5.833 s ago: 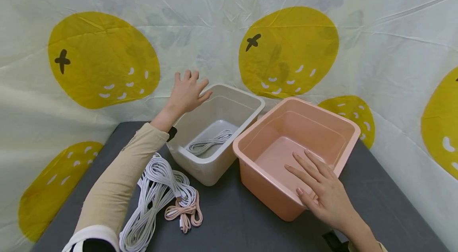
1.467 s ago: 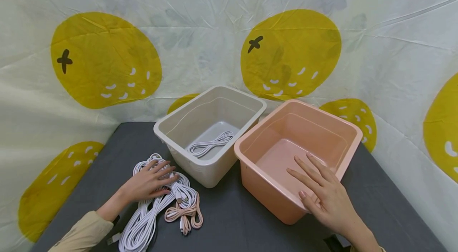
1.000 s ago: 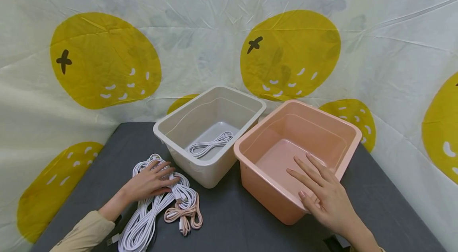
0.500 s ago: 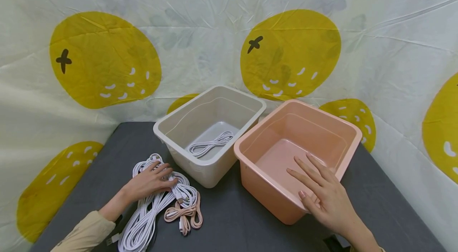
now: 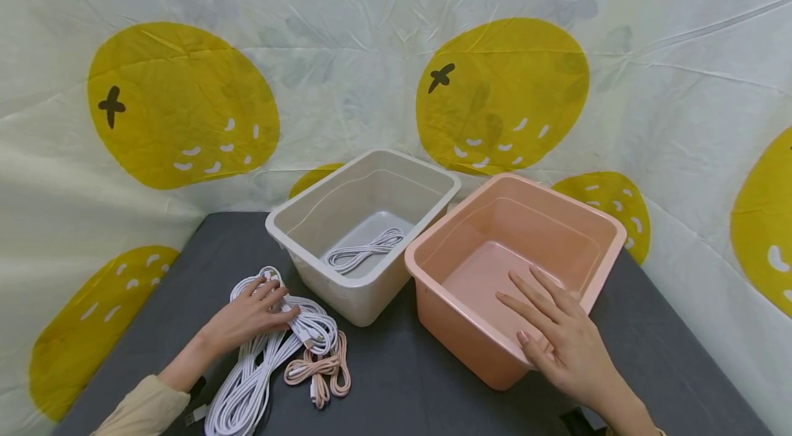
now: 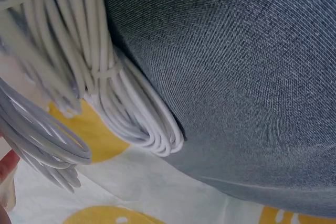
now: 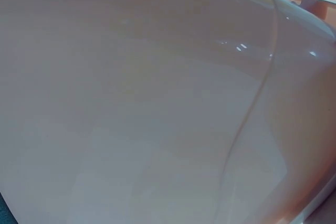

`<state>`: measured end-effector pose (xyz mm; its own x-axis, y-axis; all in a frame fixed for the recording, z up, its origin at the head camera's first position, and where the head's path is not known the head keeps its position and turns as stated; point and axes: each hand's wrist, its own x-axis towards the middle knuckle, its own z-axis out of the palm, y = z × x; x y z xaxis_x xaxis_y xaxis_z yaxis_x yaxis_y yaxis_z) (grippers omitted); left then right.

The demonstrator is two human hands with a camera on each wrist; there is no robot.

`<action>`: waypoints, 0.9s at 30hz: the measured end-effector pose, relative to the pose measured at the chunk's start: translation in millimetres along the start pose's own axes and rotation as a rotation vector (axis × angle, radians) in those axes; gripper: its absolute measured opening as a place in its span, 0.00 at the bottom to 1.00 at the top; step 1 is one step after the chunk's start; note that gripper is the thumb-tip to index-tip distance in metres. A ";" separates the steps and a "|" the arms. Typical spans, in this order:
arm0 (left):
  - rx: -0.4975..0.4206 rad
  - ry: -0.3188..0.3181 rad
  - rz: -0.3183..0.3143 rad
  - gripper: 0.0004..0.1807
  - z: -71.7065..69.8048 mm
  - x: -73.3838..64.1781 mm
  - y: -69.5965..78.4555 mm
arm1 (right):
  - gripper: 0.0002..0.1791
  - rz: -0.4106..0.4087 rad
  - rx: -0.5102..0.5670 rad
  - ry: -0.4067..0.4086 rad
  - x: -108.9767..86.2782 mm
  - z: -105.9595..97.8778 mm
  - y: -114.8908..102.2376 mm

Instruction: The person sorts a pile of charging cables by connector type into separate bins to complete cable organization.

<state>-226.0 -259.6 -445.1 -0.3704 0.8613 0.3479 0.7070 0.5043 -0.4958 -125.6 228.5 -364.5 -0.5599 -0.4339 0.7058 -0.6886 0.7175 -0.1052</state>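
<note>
My left hand grips a coiled white cable at the top of the pile, fingers bent over it. In the left wrist view that coil stands apart from the longer white cable bundle, with a fingertip at its edge. More white cable lies under and in front of the hand. A pink cable lies tied up just to the right. My right hand rests on the near rim of the pink bin with straight, spread fingers; the right wrist view shows only the bin's wall.
A beige bin stands behind the cables, touching or nearly touching the pink bin. One white cable coil lies on its floor. The dark grey table ends at a patterned curtain. A USB plug lies at the front left.
Earlier my left hand was over the beige bin; it came down onto the cables. In the last half second its fingers bent more and the coil shifted slightly left. My right hand stayed put.
</note>
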 end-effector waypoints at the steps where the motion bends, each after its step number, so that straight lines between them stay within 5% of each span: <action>1: 0.002 -0.004 -0.010 0.29 -2.0 -0.2 -0.1 | 0.23 0.001 0.000 0.000 0.0 -0.1 0.0; 20: 0.071 -0.009 -0.057 0.33 -38.0 6.5 0.5 | 0.21 0.010 0.000 -0.011 -0.5 -0.7 0.1; 27: 0.052 -0.013 -0.121 0.32 -56.2 4.7 -3.0 | 0.21 0.015 0.001 -0.017 -0.9 -1.4 -0.5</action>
<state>-196.0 -260.6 -397.3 -0.4596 0.7943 0.3973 0.6246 0.6071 -0.4912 -124.1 229.3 -364.2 -0.5779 -0.4323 0.6921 -0.6803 0.7237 -0.1160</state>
